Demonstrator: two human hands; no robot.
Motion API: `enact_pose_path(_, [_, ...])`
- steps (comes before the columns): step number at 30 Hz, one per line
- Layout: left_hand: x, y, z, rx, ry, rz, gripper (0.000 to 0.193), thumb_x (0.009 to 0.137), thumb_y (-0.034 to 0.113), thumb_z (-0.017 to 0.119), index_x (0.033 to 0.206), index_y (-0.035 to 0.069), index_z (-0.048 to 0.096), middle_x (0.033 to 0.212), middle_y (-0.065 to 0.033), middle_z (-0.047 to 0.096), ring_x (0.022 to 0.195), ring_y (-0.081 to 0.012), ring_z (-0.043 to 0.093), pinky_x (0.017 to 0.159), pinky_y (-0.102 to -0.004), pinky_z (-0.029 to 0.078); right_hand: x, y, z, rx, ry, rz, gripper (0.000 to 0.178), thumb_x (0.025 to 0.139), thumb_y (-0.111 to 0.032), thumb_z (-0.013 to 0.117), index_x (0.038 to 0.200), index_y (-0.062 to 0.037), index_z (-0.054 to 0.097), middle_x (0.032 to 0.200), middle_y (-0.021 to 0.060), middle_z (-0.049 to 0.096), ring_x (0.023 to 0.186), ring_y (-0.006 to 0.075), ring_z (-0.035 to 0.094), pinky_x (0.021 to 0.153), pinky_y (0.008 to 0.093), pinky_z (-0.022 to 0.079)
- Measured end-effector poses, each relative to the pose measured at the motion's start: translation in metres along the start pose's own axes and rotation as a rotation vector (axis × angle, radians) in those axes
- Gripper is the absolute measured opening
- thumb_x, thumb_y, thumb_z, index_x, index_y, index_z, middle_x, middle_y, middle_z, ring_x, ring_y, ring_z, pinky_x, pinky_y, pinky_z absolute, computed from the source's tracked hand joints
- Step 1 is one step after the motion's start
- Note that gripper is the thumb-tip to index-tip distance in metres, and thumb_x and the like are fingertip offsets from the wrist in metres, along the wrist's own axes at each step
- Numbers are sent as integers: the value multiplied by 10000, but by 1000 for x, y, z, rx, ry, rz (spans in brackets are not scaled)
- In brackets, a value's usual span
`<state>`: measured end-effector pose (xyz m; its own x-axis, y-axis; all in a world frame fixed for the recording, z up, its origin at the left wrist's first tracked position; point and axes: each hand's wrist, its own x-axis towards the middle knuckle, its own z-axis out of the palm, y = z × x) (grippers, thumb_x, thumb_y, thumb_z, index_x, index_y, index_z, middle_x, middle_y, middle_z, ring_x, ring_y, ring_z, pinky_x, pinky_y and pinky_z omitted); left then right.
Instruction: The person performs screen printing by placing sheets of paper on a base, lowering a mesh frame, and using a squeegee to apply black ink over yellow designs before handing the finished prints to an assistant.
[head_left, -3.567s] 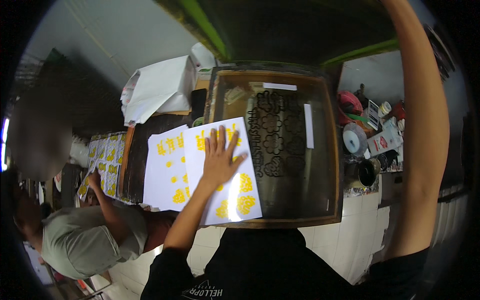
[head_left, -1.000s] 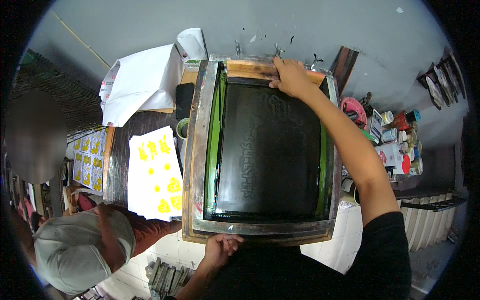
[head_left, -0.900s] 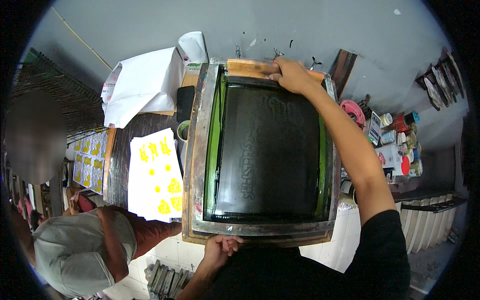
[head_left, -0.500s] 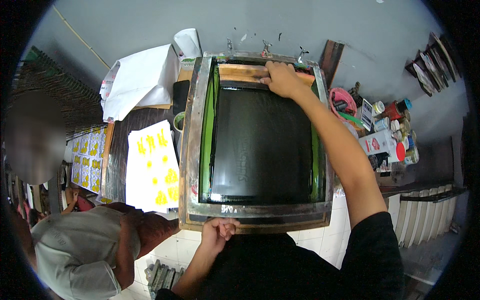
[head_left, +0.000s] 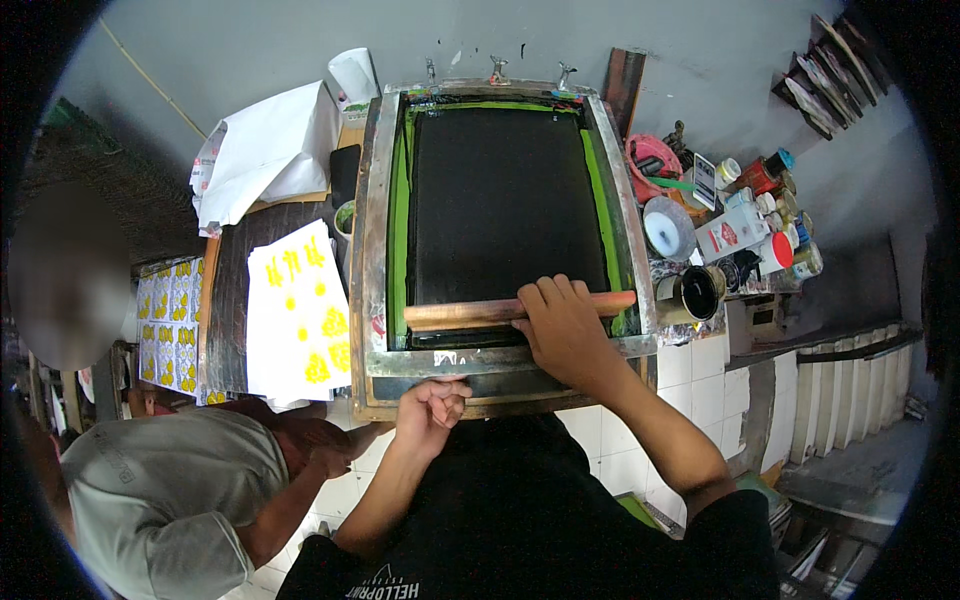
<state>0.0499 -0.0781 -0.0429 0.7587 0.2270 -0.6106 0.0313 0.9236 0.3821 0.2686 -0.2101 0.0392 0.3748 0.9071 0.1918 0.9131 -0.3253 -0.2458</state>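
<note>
A silkscreen frame (head_left: pixel 377 250) with metal bars and green margins lies before me on a wooden-edged board (head_left: pixel 520 402). Dark, glossy ink (head_left: pixel 500 190) coats its mesh. My right hand (head_left: pixel 562 330) is closed over the wooden handle of a squeegee (head_left: pixel 460 315), which lies crosswise near the frame's near bar; its blade is hidden under the handle. My left hand (head_left: pixel 430 415) is loosely curled at the near edge, its fingertips against the underside of the near bar. What its fingers hold, if anything, is hidden.
Printed sheets with yellow shapes (head_left: pixel 298 310) are stacked left of the frame, below a white paper bundle (head_left: pixel 270 150). A co-worker in a grey shirt (head_left: pixel 170 490) is at the lower left. Ink cans (head_left: pixel 690 295) and a pink basin (head_left: pixel 650 160) crowd the right side.
My right hand has pulled the squeegee from the far end of the screen to near its front bar. My left hand stays at the near edge. The view has shifted slightly.
</note>
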Motion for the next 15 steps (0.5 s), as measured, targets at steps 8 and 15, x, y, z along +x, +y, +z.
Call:
enact_pose_path(8, [-29,74,69,21,-663,256,536,967,174,493,1375,-173,520,922,-304,709,614,-333,698,528,-358,577,46,-10,-124,-54,647,-180,296,858,-121,719,1119,-37,608,1120,149,630,1068,357,586,940,468,427])
enact_pose_path(15, [62,121,85,1403,161,762,822,994,478,608,1546,-66,337,1493,-316,458,1395,-419,441,1168,-495,330,129,6,-227,-134,728,-197,281,970,-191,607,1078,64,650,953,279,684,908,432,660,883,494,506])
